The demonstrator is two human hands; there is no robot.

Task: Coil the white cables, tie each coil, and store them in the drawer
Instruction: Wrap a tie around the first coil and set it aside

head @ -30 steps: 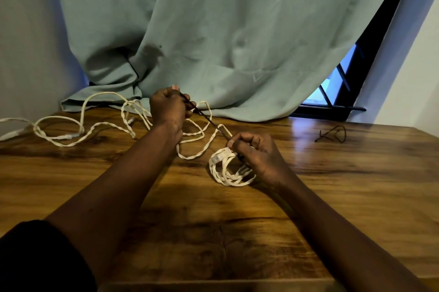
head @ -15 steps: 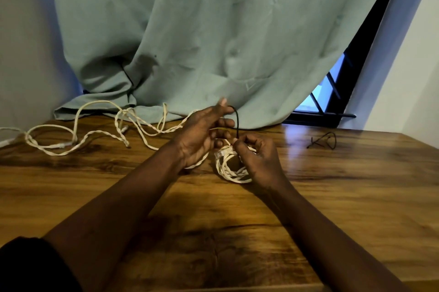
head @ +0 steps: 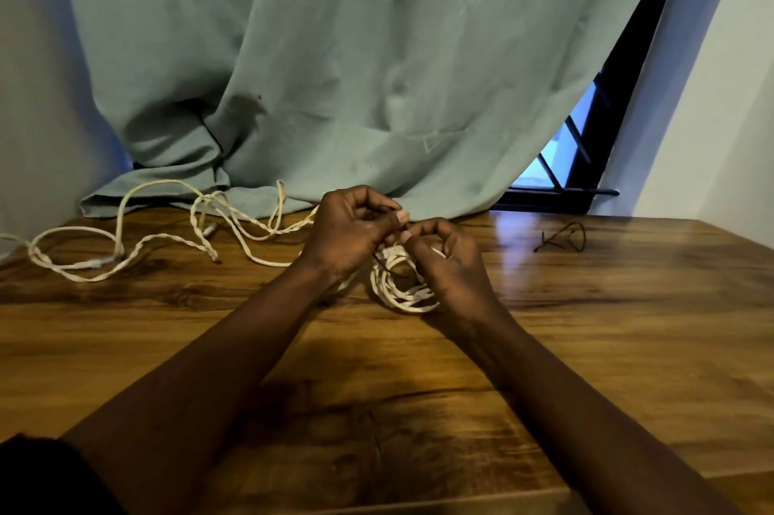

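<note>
I'm on the tying step: both hands, left (head: 352, 234) and right (head: 444, 263), pinch a thin black tie (head: 383, 265) over the coil (head: 404, 290) mid-bench; next, I judge, cinch the knot snug.

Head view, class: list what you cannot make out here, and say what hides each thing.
- Black tie: only a short stretch shows in the head view; the left hand and right hand cover its ends and any knot.
- Coil: its far side is behind the right hand.
- Loose cable: cut off by the left edge.
- Drawer: not in view.
- Dark wire at right: too small to identify.
</note>
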